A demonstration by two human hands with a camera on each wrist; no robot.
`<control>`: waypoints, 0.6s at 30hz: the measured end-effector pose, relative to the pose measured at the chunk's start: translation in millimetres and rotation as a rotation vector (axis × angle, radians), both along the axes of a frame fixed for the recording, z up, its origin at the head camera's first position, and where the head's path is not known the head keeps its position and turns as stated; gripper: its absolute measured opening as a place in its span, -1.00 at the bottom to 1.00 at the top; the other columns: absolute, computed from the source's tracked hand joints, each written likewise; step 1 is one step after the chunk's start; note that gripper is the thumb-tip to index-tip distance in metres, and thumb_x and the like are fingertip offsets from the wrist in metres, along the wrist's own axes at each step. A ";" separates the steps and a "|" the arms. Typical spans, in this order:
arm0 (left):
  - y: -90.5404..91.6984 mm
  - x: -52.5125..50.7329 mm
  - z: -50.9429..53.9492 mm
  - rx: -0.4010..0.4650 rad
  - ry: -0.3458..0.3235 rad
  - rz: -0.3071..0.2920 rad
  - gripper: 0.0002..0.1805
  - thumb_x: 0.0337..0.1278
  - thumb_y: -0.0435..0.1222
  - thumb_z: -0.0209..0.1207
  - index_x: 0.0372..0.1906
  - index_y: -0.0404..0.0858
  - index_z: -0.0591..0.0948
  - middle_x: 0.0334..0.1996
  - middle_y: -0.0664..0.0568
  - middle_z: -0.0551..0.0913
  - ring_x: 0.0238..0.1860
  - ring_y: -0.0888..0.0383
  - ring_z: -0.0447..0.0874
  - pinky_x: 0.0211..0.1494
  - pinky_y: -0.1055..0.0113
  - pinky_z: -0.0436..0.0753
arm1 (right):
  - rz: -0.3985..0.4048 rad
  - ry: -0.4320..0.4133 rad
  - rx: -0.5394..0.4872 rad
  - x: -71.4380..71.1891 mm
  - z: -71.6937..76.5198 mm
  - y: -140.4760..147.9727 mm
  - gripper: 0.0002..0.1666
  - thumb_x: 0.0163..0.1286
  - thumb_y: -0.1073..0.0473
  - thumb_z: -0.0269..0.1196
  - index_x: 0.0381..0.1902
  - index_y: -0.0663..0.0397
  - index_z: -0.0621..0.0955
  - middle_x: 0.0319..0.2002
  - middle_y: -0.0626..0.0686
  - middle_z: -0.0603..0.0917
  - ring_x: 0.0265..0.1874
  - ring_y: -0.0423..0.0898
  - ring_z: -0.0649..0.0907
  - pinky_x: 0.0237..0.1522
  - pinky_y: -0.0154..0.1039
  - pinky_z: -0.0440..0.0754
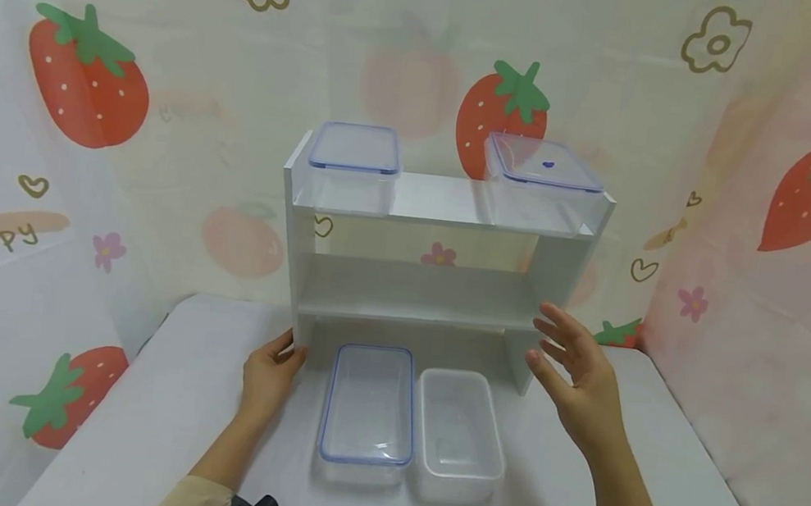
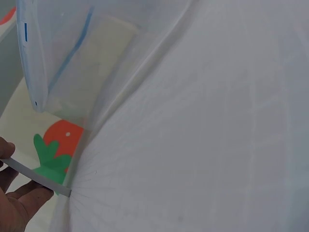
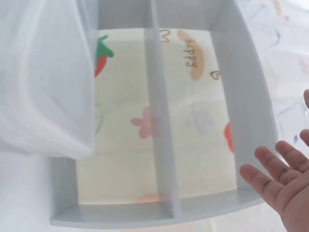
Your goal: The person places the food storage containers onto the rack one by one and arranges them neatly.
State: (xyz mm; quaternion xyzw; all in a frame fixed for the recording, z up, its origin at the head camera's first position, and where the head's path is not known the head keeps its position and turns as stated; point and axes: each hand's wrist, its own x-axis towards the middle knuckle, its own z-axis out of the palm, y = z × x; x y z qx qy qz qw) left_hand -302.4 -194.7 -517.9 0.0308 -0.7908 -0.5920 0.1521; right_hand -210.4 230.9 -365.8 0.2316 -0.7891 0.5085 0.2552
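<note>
Cream sleeves (image 1: 189,504) nearest — left fingers (image 2: 35,198) pinch the shelf (image 1: 416,291), right fingers (image 3: 262,184) spread — two boxes (image 1: 370,402) in front.

White table (image 1: 135,422) with 1 shelf (image 1: 416,291), 2 containers (image 1: 370,406) (image 1: 461,428)

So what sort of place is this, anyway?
Perhaps a small staged tabletop set: a strawberry-print backdrop stretches behind and along both sides of a white table, and a white shelf unit rests on it.

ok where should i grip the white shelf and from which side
I'd grip the shelf by its side panels, one hand from each side: they're thin upright boards, and the left hand pinches one. Keep it level: boxes sit on its top board.
</note>
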 end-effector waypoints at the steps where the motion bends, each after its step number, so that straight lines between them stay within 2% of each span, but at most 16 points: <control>1: 0.4 -0.1 0.1 -0.003 0.001 0.003 -0.47 0.37 -0.21 0.28 0.38 -0.24 0.54 0.33 -0.12 0.58 0.19 -0.04 0.70 0.16 0.21 0.70 | -0.001 -0.007 0.006 1.2 -4.4 0.5 -0.25 0.39 0.39 0.34 0.48 -0.03 0.42 0.39 -0.01 0.54 0.31 -0.13 0.59 0.28 -0.41 0.56; 11: 0.8 -1.8 -2.1 -0.021 0.036 0.013 -0.49 0.37 -0.25 0.26 0.36 -0.29 0.55 0.30 -0.18 0.60 0.15 -0.07 0.73 0.16 0.10 0.70 | 0.009 -0.100 0.033 8.6 -50.9 4.3 -0.27 0.41 0.31 0.35 0.49 -0.05 0.40 0.39 -0.03 0.52 0.34 -0.11 0.57 0.27 -0.45 0.54; 18: 1.0 -1.4 -1.6 -0.018 0.035 0.015 -0.49 0.37 -0.23 0.26 0.36 -0.28 0.55 0.30 -0.16 0.60 0.15 -0.06 0.73 0.12 0.19 0.72 | 0.059 -0.146 0.099 12.1 -84.0 8.0 -0.26 0.42 0.26 0.35 0.50 -0.10 0.39 0.41 -0.04 0.49 0.37 -0.13 0.52 0.31 -0.35 0.55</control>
